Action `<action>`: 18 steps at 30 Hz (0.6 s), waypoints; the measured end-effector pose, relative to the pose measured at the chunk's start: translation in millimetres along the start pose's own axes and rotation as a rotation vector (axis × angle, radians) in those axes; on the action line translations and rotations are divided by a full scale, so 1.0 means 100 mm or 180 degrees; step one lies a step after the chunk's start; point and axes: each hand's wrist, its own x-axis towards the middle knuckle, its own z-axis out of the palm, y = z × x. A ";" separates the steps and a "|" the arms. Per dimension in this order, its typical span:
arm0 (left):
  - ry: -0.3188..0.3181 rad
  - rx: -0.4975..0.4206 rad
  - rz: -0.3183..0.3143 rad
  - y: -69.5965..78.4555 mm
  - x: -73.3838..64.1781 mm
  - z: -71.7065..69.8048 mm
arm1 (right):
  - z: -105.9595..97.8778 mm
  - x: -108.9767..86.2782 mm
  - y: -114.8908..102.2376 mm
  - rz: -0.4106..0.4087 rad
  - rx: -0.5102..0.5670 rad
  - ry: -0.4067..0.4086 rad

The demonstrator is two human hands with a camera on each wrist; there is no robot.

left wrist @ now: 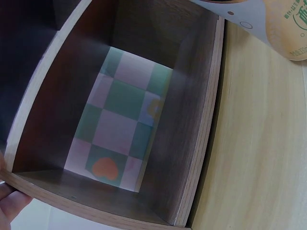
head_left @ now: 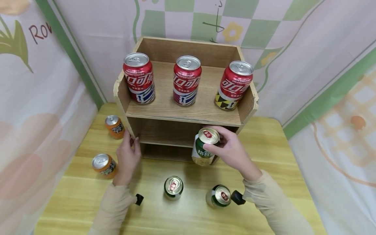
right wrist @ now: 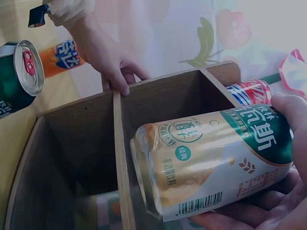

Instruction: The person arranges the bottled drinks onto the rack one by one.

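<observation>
My right hand grips a green, white and gold drink can by its upper part, in front of the wooden shelf's middle opening, toward its right side. In the right wrist view that can lies across the front of the compartments, its printed side facing the camera. With its fingers at the left side panel, my left hand holds the shelf's edge; in the right wrist view the left hand touches that same panel. Three red cola cans stand on the top board: left, middle, right.
Two more green cans stand on the table before the shelf, one in the middle and one at right. Left of the shelf are two orange cans, one farther back and one nearer. A patterned cloth hangs behind.
</observation>
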 end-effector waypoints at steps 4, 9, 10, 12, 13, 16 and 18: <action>0.0001 -0.0023 -0.0007 0.01 0.00 0.00 | 0.08 0.09 -0.03 0.0125 -0.0066 -0.0037; -0.0017 -0.0038 -0.0035 0.02 0.00 -0.01 | 0.18 0.23 -0.07 0.0202 -0.0174 -0.0077; -0.0022 -0.0028 -0.0042 0.02 0.00 -0.01 | 0.21 0.25 -0.07 0.0194 -0.0177 -0.0087; -0.0026 -0.0010 -0.0049 0.01 0.00 -0.01 | 0.25 0.30 -0.08 0.0221 -0.0187 -0.0096; -0.0026 -0.0001 -0.0050 0.01 0.00 -0.01 | 0.28 0.33 -0.09 0.0243 -0.0176 -0.0102; -0.0017 0.0021 -0.0033 -0.01 -0.01 0.00 | 0.35 0.38 -0.10 0.0395 -0.0183 -0.0093; -0.0008 0.0032 -0.0022 -0.01 -0.01 0.01 | 0.39 0.42 -0.11 0.0517 -0.0254 -0.0098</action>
